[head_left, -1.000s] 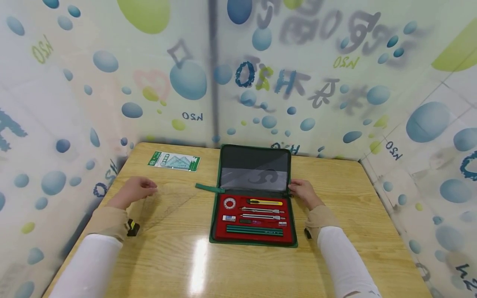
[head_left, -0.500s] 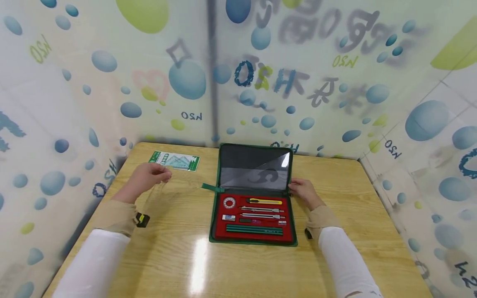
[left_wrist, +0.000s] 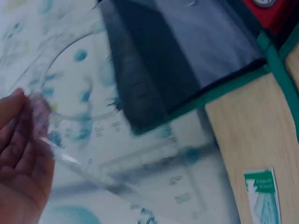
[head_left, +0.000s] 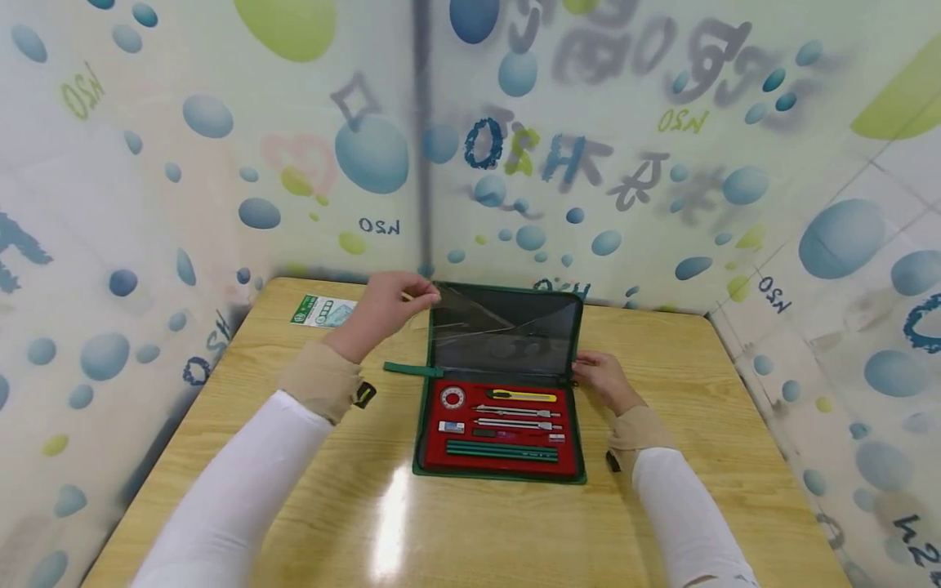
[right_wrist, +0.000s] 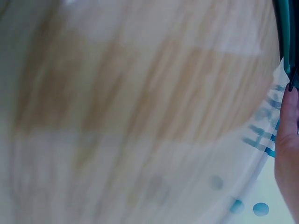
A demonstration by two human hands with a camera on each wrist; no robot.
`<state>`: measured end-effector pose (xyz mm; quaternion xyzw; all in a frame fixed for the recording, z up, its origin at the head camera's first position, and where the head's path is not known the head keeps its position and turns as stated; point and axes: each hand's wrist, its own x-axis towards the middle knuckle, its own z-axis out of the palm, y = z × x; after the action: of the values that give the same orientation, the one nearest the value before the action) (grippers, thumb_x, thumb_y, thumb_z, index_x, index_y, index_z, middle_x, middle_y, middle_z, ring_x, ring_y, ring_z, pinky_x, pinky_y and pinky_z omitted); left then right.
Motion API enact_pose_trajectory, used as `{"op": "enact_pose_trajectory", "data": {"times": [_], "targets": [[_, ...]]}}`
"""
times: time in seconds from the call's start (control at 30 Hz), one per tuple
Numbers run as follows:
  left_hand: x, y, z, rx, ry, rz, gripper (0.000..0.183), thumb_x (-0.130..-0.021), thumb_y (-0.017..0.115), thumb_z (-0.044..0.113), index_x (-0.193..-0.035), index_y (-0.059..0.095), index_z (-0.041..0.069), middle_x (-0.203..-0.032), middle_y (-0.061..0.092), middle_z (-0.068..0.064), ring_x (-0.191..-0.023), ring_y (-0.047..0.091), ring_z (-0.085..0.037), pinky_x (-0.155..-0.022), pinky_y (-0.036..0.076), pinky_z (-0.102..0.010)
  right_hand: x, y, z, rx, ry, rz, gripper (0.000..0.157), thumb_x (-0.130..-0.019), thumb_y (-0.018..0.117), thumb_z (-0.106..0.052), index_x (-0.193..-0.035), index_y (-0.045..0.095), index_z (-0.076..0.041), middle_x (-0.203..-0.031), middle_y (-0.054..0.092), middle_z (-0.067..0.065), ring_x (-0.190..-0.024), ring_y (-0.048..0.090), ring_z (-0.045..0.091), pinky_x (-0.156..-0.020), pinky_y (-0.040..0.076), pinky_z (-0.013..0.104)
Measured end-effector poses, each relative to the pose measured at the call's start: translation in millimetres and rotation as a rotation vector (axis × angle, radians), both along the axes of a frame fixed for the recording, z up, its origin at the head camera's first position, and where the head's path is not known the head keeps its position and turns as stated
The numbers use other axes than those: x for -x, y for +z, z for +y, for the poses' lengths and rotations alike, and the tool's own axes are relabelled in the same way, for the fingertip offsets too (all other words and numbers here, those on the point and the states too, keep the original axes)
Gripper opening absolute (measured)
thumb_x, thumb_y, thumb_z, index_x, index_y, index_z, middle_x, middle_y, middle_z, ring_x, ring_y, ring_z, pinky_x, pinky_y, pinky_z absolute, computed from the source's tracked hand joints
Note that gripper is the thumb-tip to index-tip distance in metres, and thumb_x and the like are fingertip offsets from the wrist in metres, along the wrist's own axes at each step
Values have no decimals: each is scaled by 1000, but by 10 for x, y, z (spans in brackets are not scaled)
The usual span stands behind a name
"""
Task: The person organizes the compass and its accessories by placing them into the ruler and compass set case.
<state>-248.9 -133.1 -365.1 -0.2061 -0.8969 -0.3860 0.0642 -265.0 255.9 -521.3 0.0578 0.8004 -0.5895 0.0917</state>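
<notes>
My left hand [head_left: 390,309] pinches a clear plastic set square [left_wrist: 105,175], held up by one edge. In the left wrist view, scale numbers and a round cut-out show on it. From the head it overlaps the left part of the raised lid [head_left: 544,347] of a green zip case [head_left: 500,478]. At the case's right side, by the hinge, my right hand [head_left: 604,380] holds the edge between thumb and fingers. The red lining bears a yellow cutter [head_left: 524,396], two compasses [head_left: 518,425], an eraser [head_left: 451,426], a sharpener [head_left: 556,438] and green pencils [head_left: 503,450].
Behind my left forearm lies a green-and-white packet [head_left: 316,311] with printed set squares, partly hidden. A green strap [head_left: 412,369] sticks out from the case's left side. The wooden table [head_left: 323,514] meets patterned walls [head_left: 647,204] at the back and sides.
My left hand has carried the set square right and away from me, from the table's left side to the lid. The right hand stays at the case's edge.
</notes>
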Motion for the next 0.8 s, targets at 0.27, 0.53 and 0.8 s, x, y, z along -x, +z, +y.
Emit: {"op": "enact_pose_trajectory", "data": {"times": [0.27, 0.53, 0.8], "targets": [[185, -153, 675, 103, -91, 167, 14, -90, 65, 23, -95, 72, 13, -92, 70, 0, -81, 62, -12, -76, 51, -29, -17, 16, 26, -36, 35, 42, 32, -94, 52, 0, -122, 53, 16, -103, 66, 14, -77, 62, 2, -81, 55, 28], [261, -262, 1023, 160, -130, 222, 13, -90, 64, 21, -97, 73, 15, -92, 70, 1, -84, 63, -12, -78, 52, -27, -28, 21, 50, -48, 73, 56, 30, -93, 52, 2, -120, 55, 15, -110, 64, 22, -81, 62, 3, -80, 55, 26], [304, -366, 1140, 142, -94, 217, 13, -90, 64, 23, -97, 72, 16, -93, 70, 2, -83, 63, -11, -78, 51, -27, -37, -5, 51, -56, 111, 87, 30, -94, 51, 3, -121, 55, 15, -116, 61, 30, -86, 64, 8, -83, 55, 29]]}}
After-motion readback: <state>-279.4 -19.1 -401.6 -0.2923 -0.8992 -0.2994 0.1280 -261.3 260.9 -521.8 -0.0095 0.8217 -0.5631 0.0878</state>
